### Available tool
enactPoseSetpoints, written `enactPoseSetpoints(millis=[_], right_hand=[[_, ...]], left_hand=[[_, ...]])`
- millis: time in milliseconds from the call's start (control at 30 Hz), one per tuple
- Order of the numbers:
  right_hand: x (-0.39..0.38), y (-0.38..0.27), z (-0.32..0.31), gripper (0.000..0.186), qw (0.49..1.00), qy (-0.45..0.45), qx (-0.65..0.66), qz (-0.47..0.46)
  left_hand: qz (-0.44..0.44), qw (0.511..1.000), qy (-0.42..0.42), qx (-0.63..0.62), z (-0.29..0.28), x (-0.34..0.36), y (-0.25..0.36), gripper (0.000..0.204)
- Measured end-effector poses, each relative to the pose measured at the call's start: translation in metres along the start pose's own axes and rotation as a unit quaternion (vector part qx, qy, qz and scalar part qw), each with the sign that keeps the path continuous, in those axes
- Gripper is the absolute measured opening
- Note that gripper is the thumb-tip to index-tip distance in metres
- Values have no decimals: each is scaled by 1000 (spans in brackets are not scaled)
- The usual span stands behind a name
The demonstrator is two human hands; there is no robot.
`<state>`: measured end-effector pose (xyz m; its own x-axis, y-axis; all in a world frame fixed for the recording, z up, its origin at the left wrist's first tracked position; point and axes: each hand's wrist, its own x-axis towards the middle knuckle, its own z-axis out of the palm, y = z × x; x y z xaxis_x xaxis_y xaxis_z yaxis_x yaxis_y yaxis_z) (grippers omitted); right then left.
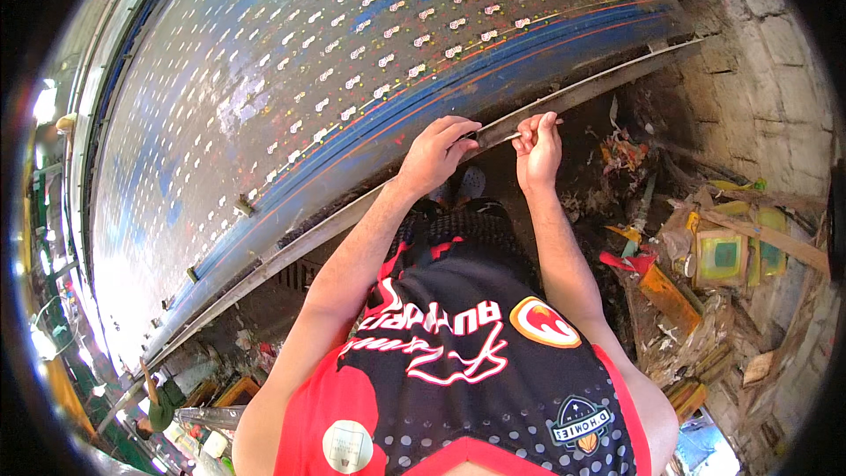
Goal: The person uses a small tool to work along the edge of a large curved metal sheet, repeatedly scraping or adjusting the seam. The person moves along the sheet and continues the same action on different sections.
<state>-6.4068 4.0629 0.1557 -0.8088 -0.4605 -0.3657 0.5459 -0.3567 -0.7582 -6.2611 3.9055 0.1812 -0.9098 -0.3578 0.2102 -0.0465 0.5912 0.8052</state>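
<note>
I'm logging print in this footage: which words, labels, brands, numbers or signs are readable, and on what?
I won't copy wording.
Jersey: large white lettering, upside down.
Shield badge: upside-down lettering.
Round label: too small.
White marks on table: too small to read.

Strong glare bleaches the printing table (264, 123) far left of the fingers (451, 129), which look reasonably sharp; just below them, the floor (577, 148) sinks into shadow. Farther out, fisheye curvature bends straight edges.

Blue-edged table (458, 78), repeated white motifs (382, 91)
</note>
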Motion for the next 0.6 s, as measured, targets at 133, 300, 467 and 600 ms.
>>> enactPoseSetpoints(millis=[133,300,467,600], right_hand=[[9,0,-4,42,999,-27,28,23],[20,6,-22,42,992,-56,85,78],[20,13,-19,43,992,-63,70,89],[13,17,-18,44,995,-26,59,71]], left_hand=[[8,1000,23,-5,5,1,-5,32],[4,1000,20,-9,5,2,-5,30],[12,1000,23,-8,5,0,-7,30],[5,1000,22,-5,4,-1,-5,29]])
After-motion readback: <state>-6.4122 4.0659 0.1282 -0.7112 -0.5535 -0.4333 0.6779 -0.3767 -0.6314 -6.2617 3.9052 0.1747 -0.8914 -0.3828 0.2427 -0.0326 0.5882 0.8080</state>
